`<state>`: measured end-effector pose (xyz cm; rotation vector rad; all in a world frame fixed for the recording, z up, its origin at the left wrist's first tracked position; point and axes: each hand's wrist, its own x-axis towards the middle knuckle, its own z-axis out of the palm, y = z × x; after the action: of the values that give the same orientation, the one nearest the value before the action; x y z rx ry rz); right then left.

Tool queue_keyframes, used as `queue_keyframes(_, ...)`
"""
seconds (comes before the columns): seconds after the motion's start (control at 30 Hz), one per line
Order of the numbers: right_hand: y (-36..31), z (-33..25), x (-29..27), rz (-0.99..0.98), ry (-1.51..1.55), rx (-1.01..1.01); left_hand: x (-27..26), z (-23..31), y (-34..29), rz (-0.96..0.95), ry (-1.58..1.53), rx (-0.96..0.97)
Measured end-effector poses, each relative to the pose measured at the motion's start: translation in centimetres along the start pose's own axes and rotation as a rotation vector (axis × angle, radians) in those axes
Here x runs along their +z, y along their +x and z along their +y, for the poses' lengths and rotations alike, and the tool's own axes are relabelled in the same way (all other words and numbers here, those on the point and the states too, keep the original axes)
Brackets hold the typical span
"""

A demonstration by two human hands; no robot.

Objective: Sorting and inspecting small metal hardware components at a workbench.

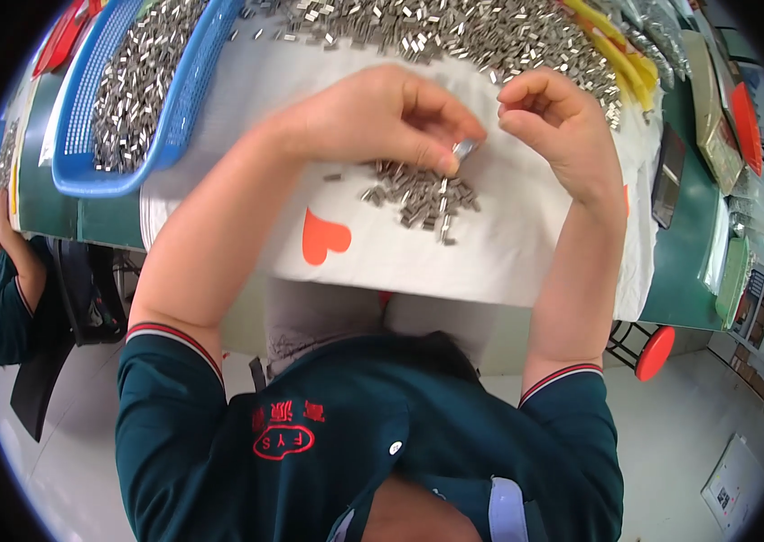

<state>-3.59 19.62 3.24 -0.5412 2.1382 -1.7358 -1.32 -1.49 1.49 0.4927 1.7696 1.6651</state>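
My left hand [382,113] is closed, and a small shiny metal piece [465,149] shows between its thumb and fingers. Beneath that hand, a small pile of short metal cylinders [423,194] lies on the white cloth [499,257]. Just to the right, level with the left hand, my right hand [567,126] is raised with its fingers curled and its thumb and forefinger drawn together. Whatever sits at those fingertips is too small to make out. A much larger heap of similar metal cylinders [436,32] spreads across the far side of the cloth.
At the left stands a blue plastic basket [120,185] filled with metal pieces. A red heart print [321,237] marks the cloth. Yellow material [630,72] and a dark phone-like object [668,176] lie at the right. Another person [12,289] sits far left; a red stool [655,352] stands right.
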Motion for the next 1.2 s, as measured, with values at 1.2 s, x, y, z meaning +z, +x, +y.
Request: queue_keyframes(1.2, 0.4, 0.4, 2.6, 0.127, 0.023, -0.084, -0.2, -1.3, 1.1, 0.331, -0.304, 0.196)
